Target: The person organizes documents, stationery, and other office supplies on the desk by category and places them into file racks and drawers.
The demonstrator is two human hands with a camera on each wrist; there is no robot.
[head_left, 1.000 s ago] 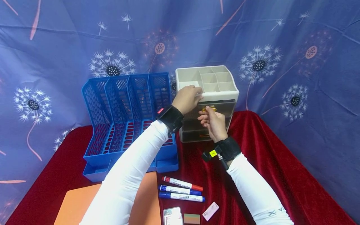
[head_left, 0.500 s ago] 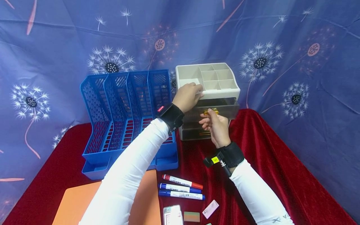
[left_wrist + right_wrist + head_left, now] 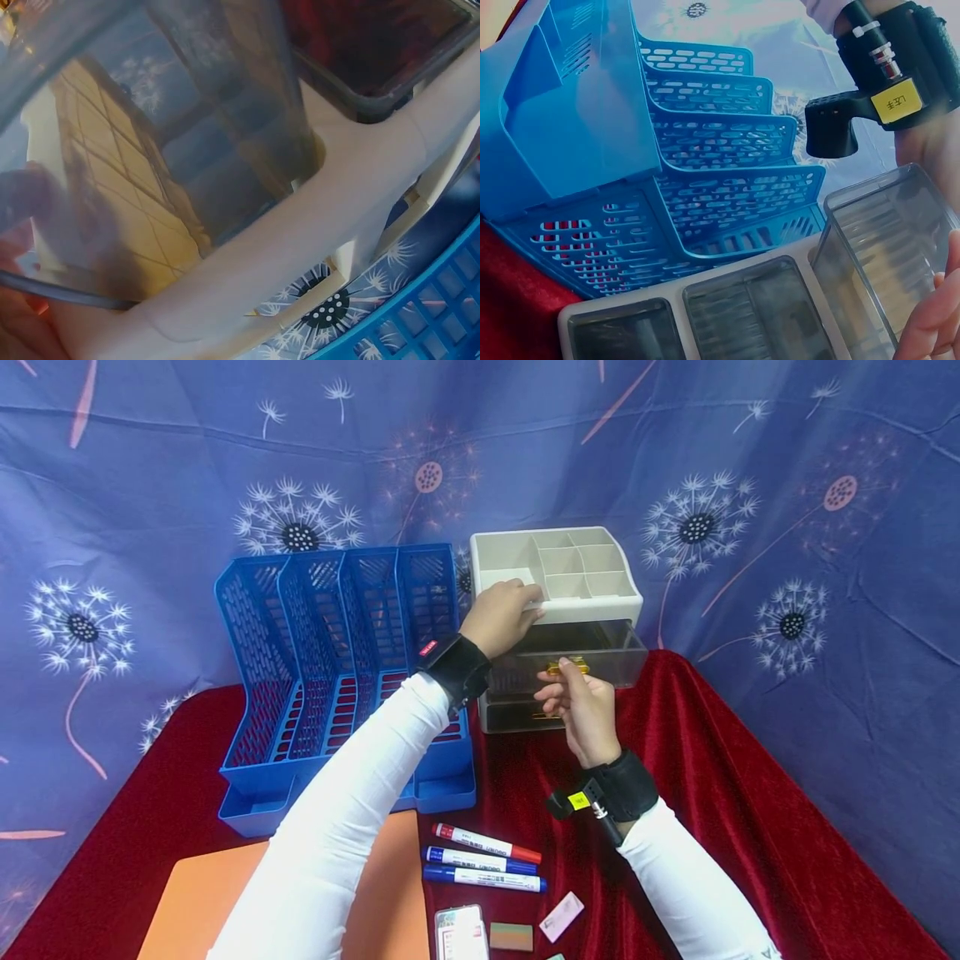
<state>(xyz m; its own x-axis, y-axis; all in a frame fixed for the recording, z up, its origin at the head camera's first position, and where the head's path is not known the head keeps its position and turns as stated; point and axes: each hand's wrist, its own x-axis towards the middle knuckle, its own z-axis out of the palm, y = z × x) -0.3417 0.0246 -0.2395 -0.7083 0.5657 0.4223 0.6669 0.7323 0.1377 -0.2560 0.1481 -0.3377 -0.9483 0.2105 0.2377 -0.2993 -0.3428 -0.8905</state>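
A white desktop drawer organizer (image 3: 517, 543) stands at the back, its top split into small compartments. My left hand (image 3: 501, 620) holds its top front edge, fingers bent over the rim. The top smoky clear drawer (image 3: 617, 668) juts out at the front. With thumb and fingers, my right hand (image 3: 588, 714) pinches that drawer's gold handle (image 3: 555, 668). In the right wrist view the pulled-out drawer (image 3: 885, 232) looks empty, and the two drawers below (image 3: 757, 311) sit in the frame. The left wrist view looks through the clear drawer (image 3: 225, 112) from close up.
Left of the organizer stands a blue file rack (image 3: 442, 789) with upright dividers. In front lie an orange folder (image 3: 386, 893), a red marker (image 3: 487, 843), two blue markers (image 3: 483, 878), a clear case (image 3: 461, 935), sticky notes (image 3: 512, 937) and a pinkish eraser-like block (image 3: 561, 917).
The top drawer has slid out toward me, from nearly closed to well out. My right hand has come back and slightly down with its handle; my left hand stays on the rim.
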